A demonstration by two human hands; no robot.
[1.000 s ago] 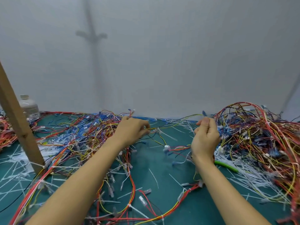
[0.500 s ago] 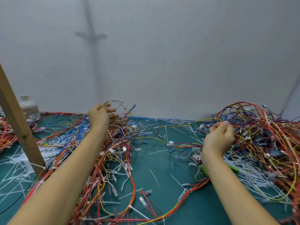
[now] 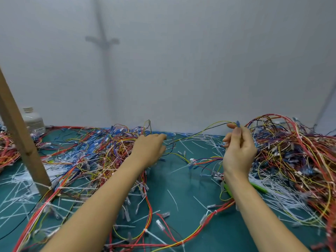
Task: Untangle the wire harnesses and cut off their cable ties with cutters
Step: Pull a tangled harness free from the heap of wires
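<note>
My right hand is raised above the green mat and pinches a small blue connector between thumb and forefinger. A thin yellow and black wire pair arcs from that connector down and left to the fingertips of my left hand. That hand reaches palm down over the left tangle of wire harnesses and appears to hold the wire pair's other end. Green-handled cutters lie on the mat, partly hidden under my right forearm.
A big tangle of red, yellow and blue harnesses fills the right side. Cut white cable ties litter the mat. A slanted wooden post and a white bottle stand at the left. A grey wall closes the back.
My left hand has come down from its raised spot at the left and moved right to the middle. My right hand has lifted and now pinches the blue connector.
</note>
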